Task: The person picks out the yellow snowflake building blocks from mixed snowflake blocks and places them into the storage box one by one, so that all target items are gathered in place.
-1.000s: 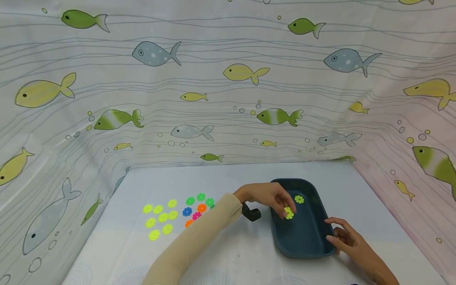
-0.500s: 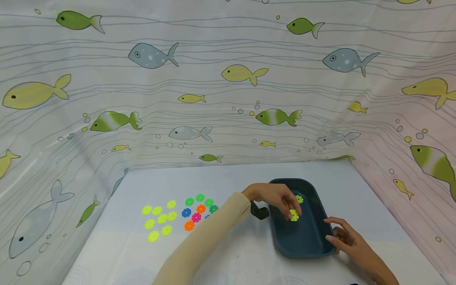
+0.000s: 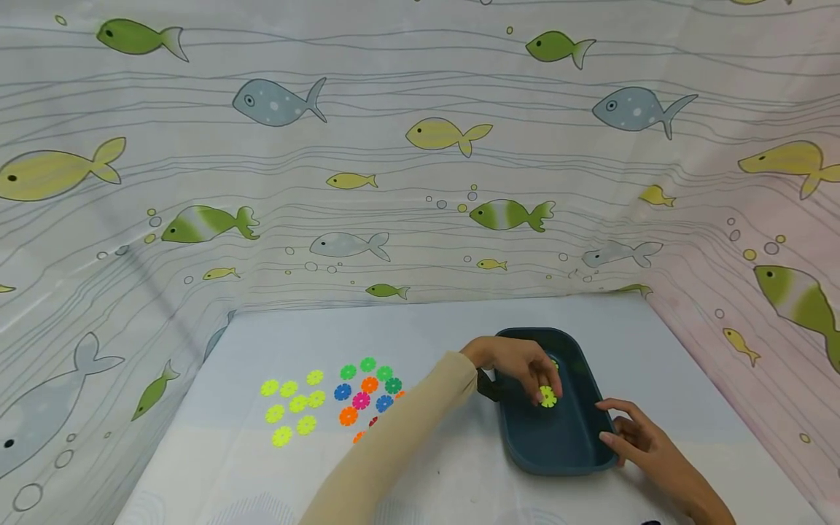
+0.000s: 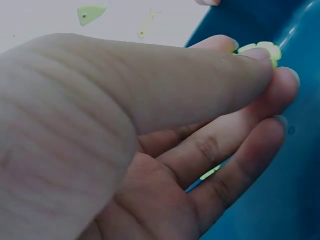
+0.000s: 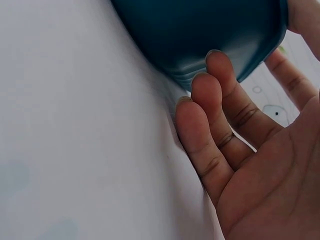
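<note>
Over the dark blue tray (image 3: 558, 448), my left hand (image 3: 525, 362) pinches a yellow flower-shaped plastic disc (image 3: 547, 397) between thumb and fingers. The left wrist view shows this disc (image 4: 270, 49) at the fingertips, partly covered by the thumb. A second yellow disc (image 3: 556, 363) is in the far part of the tray, mostly hidden behind the left hand. My right hand (image 3: 646, 441) holds the tray's right rim with index finger and thumb. From the right wrist, its other fingers (image 5: 197, 125) curl beside the tray's outer wall (image 5: 215, 35).
Several yellow discs (image 3: 298, 403) lie loosely grouped on the left of the white table (image 3: 216, 467). Beside them is a mixed group of green, blue, orange and pink discs (image 3: 361, 401), partly hidden by the left sleeve (image 3: 407, 437). Fish-printed cloth (image 3: 354, 211) surrounds the table.
My left hand has moved rightward over the tray with the disc, now overlapping the second yellow disc. More of the coloured discs show beyond the sleeve. The right hand stays at the rim.
</note>
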A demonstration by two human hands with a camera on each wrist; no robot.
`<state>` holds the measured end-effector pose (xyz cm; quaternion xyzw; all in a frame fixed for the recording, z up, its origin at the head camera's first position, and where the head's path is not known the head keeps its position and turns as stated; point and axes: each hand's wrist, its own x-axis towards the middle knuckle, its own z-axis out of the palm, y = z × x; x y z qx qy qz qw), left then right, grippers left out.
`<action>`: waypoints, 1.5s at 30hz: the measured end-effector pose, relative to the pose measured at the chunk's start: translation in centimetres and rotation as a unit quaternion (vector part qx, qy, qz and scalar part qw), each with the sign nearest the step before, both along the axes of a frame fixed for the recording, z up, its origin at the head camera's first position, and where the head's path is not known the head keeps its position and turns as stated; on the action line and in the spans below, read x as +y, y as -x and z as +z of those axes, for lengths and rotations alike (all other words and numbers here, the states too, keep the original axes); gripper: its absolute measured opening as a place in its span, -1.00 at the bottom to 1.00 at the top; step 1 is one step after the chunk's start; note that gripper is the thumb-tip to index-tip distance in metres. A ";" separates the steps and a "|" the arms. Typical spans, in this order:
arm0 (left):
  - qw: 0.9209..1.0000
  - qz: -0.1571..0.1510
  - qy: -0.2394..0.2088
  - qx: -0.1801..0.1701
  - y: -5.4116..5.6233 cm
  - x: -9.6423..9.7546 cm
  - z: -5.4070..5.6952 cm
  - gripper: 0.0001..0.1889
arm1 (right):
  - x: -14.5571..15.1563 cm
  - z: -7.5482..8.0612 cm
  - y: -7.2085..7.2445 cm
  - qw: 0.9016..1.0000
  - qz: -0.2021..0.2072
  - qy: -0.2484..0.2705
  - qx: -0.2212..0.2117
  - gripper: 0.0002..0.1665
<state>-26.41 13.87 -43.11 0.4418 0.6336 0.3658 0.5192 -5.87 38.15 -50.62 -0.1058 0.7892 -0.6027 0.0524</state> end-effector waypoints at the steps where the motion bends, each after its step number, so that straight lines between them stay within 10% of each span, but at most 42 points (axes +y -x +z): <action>1: 1.000 -0.002 0.002 -0.001 0.0 0.1 0.0 -0.71 | 0.0 0.0 0.0 1.000 -0.001 0.000 -0.001 -0.43; 45: 0.988 0.110 -0.001 0.108 1.2 3.3 -3.8 -0.70 | 0.3 -0.6 0.2 1.000 -0.011 -0.012 -0.017 -0.44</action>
